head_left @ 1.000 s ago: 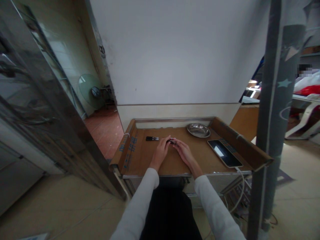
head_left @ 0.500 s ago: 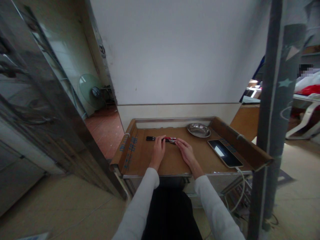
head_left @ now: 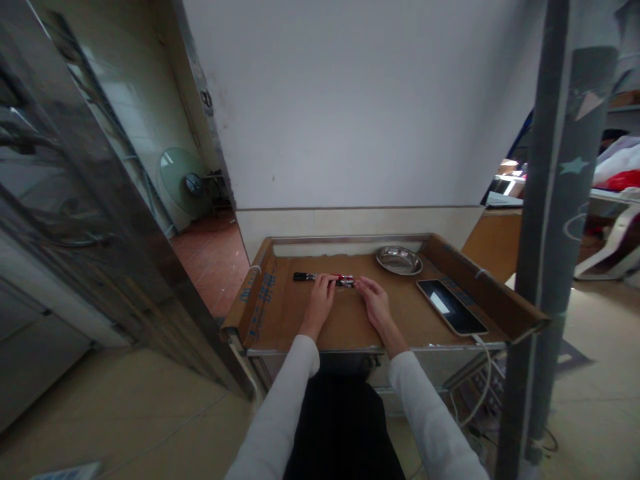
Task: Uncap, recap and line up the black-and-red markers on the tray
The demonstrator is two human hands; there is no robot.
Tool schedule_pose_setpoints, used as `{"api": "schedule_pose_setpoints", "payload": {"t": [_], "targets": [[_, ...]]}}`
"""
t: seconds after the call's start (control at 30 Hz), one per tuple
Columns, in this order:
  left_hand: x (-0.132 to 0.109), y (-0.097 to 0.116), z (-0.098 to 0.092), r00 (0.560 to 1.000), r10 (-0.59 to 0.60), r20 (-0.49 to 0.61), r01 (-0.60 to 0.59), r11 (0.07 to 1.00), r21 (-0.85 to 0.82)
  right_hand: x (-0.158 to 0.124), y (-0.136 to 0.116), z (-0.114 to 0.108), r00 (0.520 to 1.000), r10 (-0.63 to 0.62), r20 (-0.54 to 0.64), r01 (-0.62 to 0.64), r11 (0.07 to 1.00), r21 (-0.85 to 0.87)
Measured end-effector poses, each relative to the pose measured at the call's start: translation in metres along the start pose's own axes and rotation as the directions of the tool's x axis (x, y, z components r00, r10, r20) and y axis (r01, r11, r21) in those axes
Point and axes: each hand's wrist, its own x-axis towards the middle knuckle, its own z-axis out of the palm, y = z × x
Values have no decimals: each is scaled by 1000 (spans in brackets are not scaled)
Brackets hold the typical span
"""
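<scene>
Both my hands rest on a brown cardboard-lined tray table (head_left: 280,313). My left hand (head_left: 320,299) and my right hand (head_left: 375,301) pinch the two ends of a small red and black pen-like object (head_left: 345,280) that lies flat between them. A black pen-like object (head_left: 304,277) lies just left of it, close to my left fingertips. The fingers of both hands are curled in at the tips.
A shallow steel dish (head_left: 399,260) sits at the back right of the table. A phone (head_left: 451,306) with a lit screen lies at the right, a white cable trailing off the front edge. A grey pole (head_left: 555,220) stands to the right, a metal door frame to the left.
The red and black object was bunched between my fingertips a second ago. It now lies stretched out flat along the table, and my hands have drawn slightly apart.
</scene>
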Motion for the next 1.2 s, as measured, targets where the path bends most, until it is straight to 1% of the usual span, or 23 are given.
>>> {"api": "schedule_pose_setpoints", "payload": {"t": [0.17, 0.37, 0.5, 0.6, 0.7, 0.8, 0.87, 0.97, 1.03, 1.1, 1.13, 1.2], "targets": [[-1, -2, 2, 996, -38, 83, 36, 999, 16, 0, 1, -2, 999, -41, -25, 40, 999, -31], [-1, -3, 2, 994, -54, 98, 56, 998, -18, -1, -1, -1, 998, -70, -5, 69, 993, -96], [0, -7, 4, 990, -82, 118, 83, 996, -8, -2, -2, -1, 993, -114, 41, 120, 975, -189], [-1, -11, 7, 983, -98, 157, 97, 995, 20, -2, -1, 0, 978, -160, 133, 193, 936, -295], [-3, -15, 9, 975, -114, 188, 108, 993, 42, -3, 2, 2, 940, -208, 270, 309, 854, -419], [-4, -18, 10, 966, -141, 219, 123, 988, 93, -4, 3, 5, 884, -256, 391, 440, 739, -510], [-4, -17, 10, 961, -149, 233, 117, 983, 145, -5, 3, 6, 841, -265, 473, 515, 660, -547], [-3, -14, 9, 967, -124, 224, 77, 976, 205, -9, 2, 9, 777, -245, 580, 603, 553, -575], [-2, -12, 9, 973, -81, 217, 31, 974, 222, -12, 2, 10, 748, -243, 618, 643, 494, -585], [-3, -11, 9, 973, -34, 227, -19, 973, 230, -16, 1, 10, 743, -249, 621, 661, 420, -622], [-3, -11, 9, 972, -16, 236, -40, 971, 234, -17, 1, 9, 753, -247, 610, 655, 368, -660], [-4, -11, 10, 970, -2, 242, -61, 966, 250, -20, 0, 7, 793, -245, 558, 608, 238, -758]]}}
